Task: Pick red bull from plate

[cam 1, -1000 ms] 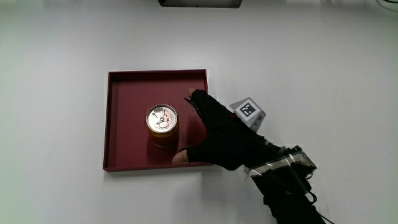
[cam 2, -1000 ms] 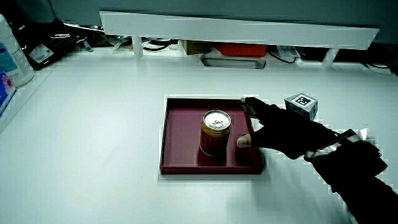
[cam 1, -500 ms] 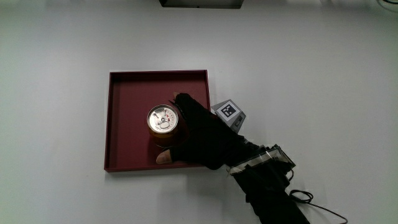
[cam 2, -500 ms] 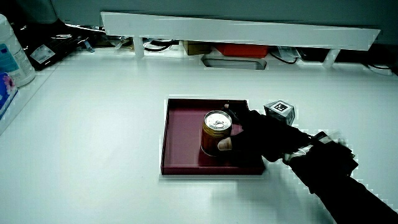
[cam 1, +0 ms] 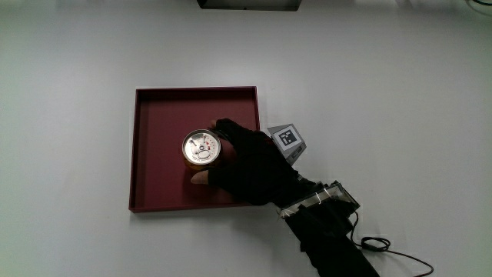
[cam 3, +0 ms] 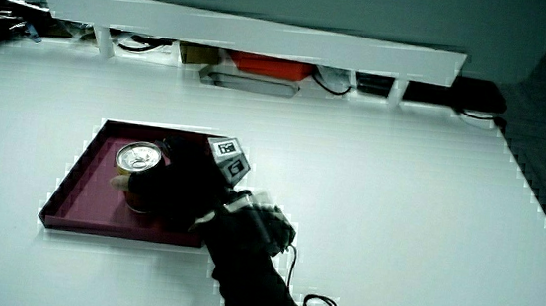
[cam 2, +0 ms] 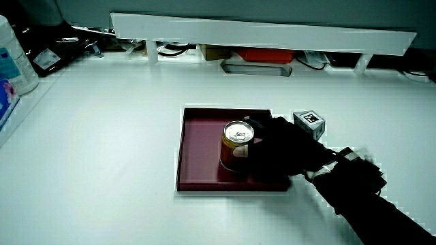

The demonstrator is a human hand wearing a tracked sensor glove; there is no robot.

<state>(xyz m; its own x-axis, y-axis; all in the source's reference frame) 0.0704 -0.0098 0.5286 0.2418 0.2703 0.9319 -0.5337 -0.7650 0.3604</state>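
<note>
A small can with a silver top, the red bull can (cam 1: 200, 146), stands upright in the middle of a dark red square plate (cam 1: 157, 115). The gloved hand (cam 1: 242, 165) is over the plate beside the can, its fingers and thumb wrapped around the can's side. The patterned cube (cam 1: 286, 140) rides on the back of the hand. In both side views the can (cam 2: 235, 139) (cam 3: 138, 161) still rests on the plate (cam 2: 201, 146) (cam 3: 76, 190), with the hand (cam 2: 279, 150) (cam 3: 181, 190) closed on it. The forearm reaches in from the person's edge of the table.
A low white partition (cam 2: 259, 30) runs along the table's edge farthest from the person, with small items under it. A white bottle (cam 2: 13, 58) stands at the table's edge near the partition. A thin cable (cam 1: 384, 250) trails from the forearm.
The hand slid across the plate to the can and closed its fingers and thumb around it. The can has stayed in place on the plate.
</note>
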